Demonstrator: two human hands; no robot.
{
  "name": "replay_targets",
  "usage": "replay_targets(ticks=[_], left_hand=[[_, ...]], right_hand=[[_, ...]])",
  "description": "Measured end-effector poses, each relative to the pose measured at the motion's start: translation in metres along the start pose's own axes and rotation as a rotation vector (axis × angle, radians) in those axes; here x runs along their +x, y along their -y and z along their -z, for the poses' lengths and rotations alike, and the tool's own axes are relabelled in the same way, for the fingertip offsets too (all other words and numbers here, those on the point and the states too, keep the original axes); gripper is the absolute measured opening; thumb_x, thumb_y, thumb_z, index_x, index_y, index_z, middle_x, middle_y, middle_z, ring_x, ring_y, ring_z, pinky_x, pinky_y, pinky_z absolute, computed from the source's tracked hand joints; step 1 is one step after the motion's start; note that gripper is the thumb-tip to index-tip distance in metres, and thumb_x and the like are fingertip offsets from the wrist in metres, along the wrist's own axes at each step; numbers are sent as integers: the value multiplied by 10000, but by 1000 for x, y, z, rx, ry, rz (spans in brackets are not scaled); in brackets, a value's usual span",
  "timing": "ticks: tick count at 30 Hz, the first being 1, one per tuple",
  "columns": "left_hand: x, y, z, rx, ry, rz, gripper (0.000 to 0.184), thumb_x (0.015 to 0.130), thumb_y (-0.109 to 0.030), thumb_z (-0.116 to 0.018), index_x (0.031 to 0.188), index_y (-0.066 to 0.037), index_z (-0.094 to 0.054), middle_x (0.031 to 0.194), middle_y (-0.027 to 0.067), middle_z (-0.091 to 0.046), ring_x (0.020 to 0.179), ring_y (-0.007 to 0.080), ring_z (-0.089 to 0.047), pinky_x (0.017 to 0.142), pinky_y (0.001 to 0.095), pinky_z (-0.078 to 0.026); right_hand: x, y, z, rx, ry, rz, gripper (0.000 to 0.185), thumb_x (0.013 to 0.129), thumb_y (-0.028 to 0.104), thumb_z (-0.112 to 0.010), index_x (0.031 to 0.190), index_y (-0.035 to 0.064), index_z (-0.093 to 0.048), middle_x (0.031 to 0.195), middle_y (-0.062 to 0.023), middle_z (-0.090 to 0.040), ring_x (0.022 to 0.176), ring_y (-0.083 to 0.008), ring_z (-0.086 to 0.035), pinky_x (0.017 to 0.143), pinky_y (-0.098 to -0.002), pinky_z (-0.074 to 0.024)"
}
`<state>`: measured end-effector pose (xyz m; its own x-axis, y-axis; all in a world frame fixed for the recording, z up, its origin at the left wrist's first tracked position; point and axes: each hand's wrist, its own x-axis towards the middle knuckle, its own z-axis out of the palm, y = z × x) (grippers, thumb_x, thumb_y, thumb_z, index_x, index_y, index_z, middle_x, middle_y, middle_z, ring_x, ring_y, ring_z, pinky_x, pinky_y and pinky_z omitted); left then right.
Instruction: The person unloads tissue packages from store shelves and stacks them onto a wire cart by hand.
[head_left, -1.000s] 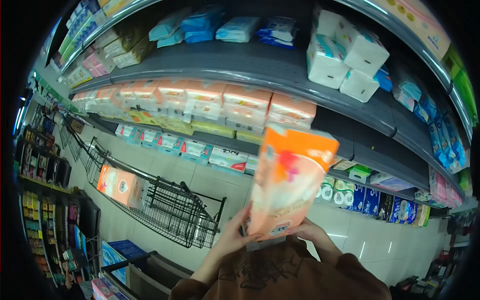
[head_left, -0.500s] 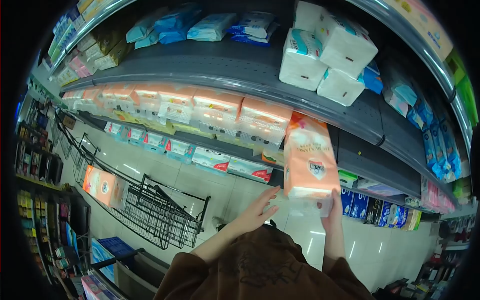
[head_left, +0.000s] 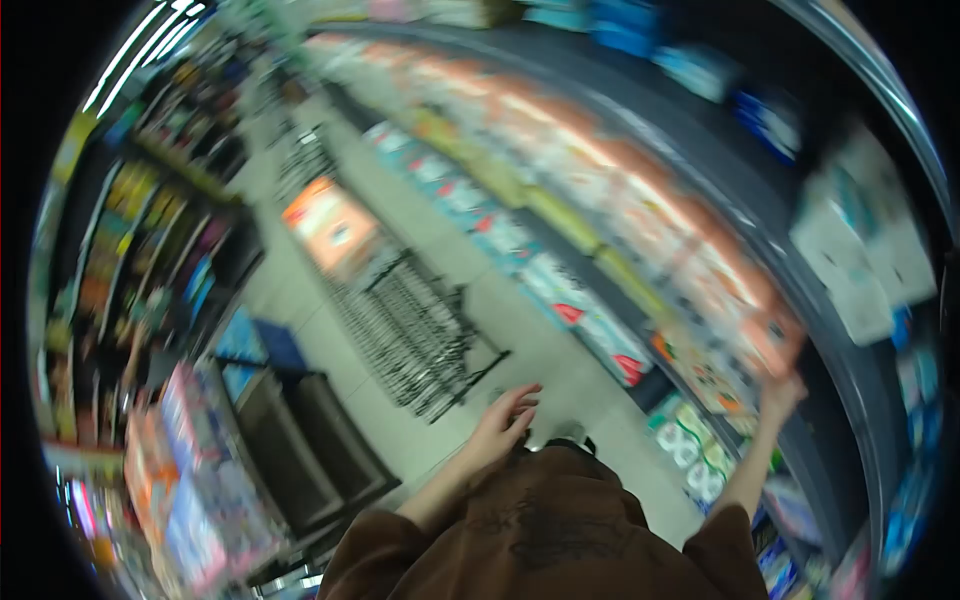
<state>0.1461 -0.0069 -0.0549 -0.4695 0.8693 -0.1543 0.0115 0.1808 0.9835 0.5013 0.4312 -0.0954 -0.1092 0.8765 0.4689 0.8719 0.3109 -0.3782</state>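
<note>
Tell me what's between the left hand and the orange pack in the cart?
Part of the wire cart, then a bit of pale floor beside the left hand. The orange pack is beyond. The blurry head view shows it.

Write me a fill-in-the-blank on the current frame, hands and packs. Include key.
The orange pack at the near end of the shelf row has the person's ____ hand at it. The left hand holds ____. The sleeve nearest the shelf row is ____.

Missing words: right; nothing; brown.
</note>
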Motion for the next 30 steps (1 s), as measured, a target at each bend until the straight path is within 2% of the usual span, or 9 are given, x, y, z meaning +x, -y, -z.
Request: replay_targets(ticks=[2, 6, 13, 17, 20, 23, 25, 26, 30], left_hand=[[-7, 8, 38, -62, -203, -17, 435, 1029, -68, -548, 1454, -22, -464, 1383, 110, -595, 1208, 199, -614, 986, 338, -503], [-2, 10, 127, -106, -544, 42, 364, 1038, -116, -538, 1392, -38, -513, 1305, 52, -612, 1106, 152, -617, 937, 307, -508], [59, 68, 318, -329, -818, 334, 555, 1008, -318, -608, 1459, -82, -385, 1419, 104, -506, 1226, 283, -551, 993, 465, -501], [108, 75, 395, -430, -963, 429, 758, 968, -451, -639, 1534, -97, -281, 1567, 165, -337, 1397, 433, -361, 1039, 581, -446], [140, 85, 428, -388, -916, 485, 715, 961, -473, -645, 1481, -50, -396, 1545, 171, -377, 1397, 417, -367, 1046, 570, -436], [158, 100, 433, -190, -1073, 487, 665, 945, -477, -674, 1386, -4, -518, 1404, 160, -512, 1258, 349, -492, 953, 513, -476], [169, 129, 439, -32, -1235, 423, 629, 932, -480, -697, 1311, 9, -585, 1202, 136, -636, 1043, 281, -622, 809, 456, -523], [168, 126, 438, -287, -1258, 415, 523, 924, -447, -714, 1138, 29, -719, 1136, 184, -688, 1057, 249, -652, 955, 337, -495], [159, 116, 431, -396, -1173, 466, 499, 960, -416, -691, 1198, 22, -681, 1011, 89, -680, 899, 157, -613, 787, 314, -490]], right_hand=[[-24, 46, 24, -188, -186, 65, 572, 905, 246, -722, 1367, -26, -525, 1322, -261, -526, 1203, -402, -525, 974, -473, -470], [-114, 134, 11, 222, -61, 99, 344, 961, 95, -610, 1273, -47, -579, 1185, -227, -586, 1004, -317, -629, 843, -395, -512], [-266, 216, -39, 506, 811, 82, 306, 934, 55, -588, 1235, 12, -624, 940, -128, -660, 805, -240, -657, 744, -372, -532], [-364, 164, -58, 539, 1026, -358, 306, 919, 64, -569, 1218, 27, -627, 932, -98, -657, 717, -195, -645, 630, -313, -511], [-456, 77, -57, 539, 1019, -1105, 318, 898, 76, -556, 1207, 49, -626, 923, -102, -643, 682, -234, -616, 602, -315, -489], [-540, 4, -16, 332, 1062, -1504, 242, 884, 89, -548, 1111, 55, -626, 864, -107, -609, 642, -265, -580, 565, -357, -480], [-598, -56, -17, 386, 1107, -1496, 183, 892, 107, -552, 1057, 65, -618, 830, -100, -598, 660, -253, -570, 554, -372, -461], [-604, -52, -12, 415, 1131, -1493, 154, 896, 116, -554, 1030, 69, -614, 813, -96, -592, 669, -247, -566, 549, -380, -452], [-567, 7, -23, 346, 1261, -1142, 231, 906, 140, -568, 1118, 57, -605, 856, -102, -610, 703, -233, -601, 583, -360, -480]])
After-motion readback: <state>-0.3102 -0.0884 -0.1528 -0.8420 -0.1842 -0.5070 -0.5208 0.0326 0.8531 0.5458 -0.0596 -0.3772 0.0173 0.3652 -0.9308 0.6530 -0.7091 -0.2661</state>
